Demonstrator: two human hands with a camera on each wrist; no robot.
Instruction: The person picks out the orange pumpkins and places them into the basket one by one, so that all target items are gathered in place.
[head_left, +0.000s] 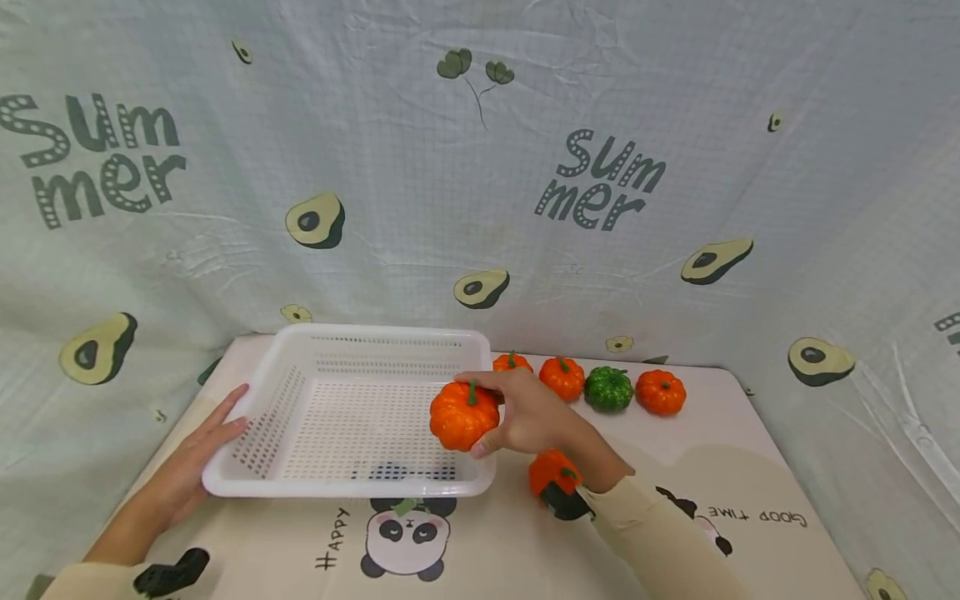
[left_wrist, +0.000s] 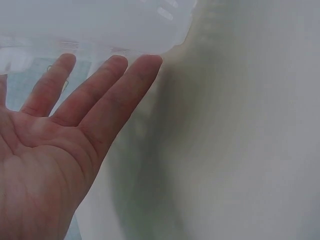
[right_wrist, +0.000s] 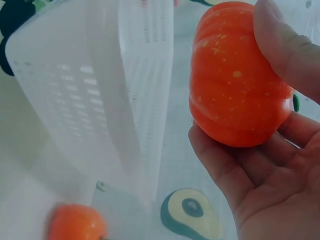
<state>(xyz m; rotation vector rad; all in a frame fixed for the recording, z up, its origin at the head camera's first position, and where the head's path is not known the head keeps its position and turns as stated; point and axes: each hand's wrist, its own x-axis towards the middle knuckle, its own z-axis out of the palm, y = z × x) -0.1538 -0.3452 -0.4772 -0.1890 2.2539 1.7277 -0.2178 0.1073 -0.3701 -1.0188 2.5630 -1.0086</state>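
Note:
My right hand [head_left: 534, 410] grips a small orange pumpkin [head_left: 461, 417] with a green stem, above the right rim of a white plastic basket [head_left: 360, 488]. In the right wrist view the thumb and fingers curl round the pumpkin [right_wrist: 237, 75], beside the basket's slotted wall [right_wrist: 75, 95]. On the other side, my left hand [head_left: 197, 454] has its fingers extended at the basket's left wall. The left wrist view shows fingertips of the left hand [left_wrist: 65, 130] touching the underside of the basket's edge [left_wrist: 100, 25]. No pumpkin shows inside the basket.
Behind the right hand stand an orange pumpkin [head_left: 512, 362], another orange pumpkin [head_left: 561, 378], a green pumpkin [head_left: 608, 389] and a further orange one [head_left: 661, 392]. An orange and black pumpkin [head_left: 557, 482] lies below the right wrist. A printed curtain [head_left: 420, 167] hangs behind the table [head_left: 285, 546].

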